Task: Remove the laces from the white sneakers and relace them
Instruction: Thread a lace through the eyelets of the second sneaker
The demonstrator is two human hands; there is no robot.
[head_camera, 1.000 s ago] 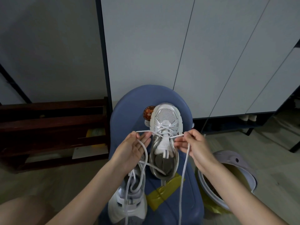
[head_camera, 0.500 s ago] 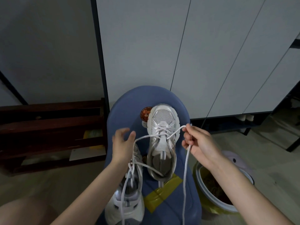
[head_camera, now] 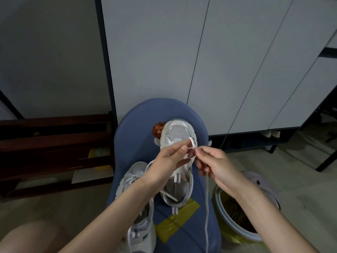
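Above a rounded blue upholstered stool (head_camera: 138, 136), the left hand (head_camera: 168, 159) and right hand (head_camera: 217, 165) pinch a white woven shoelace (head_camera: 207, 207) into a small loop over a white mesh-toed sneaker (head_camera: 179, 136). A second white sneaker (head_camera: 140, 229) lies at the stool's near left.

Dim, flat indoor light with soft shadows. Straight cabinet (head_camera: 164, 52) lines bow toward the edges. The right hand (head_camera: 215, 167) is motion-blurred.

Both forearms bare to the frame edge, no sleeves; short, unpainted nails.
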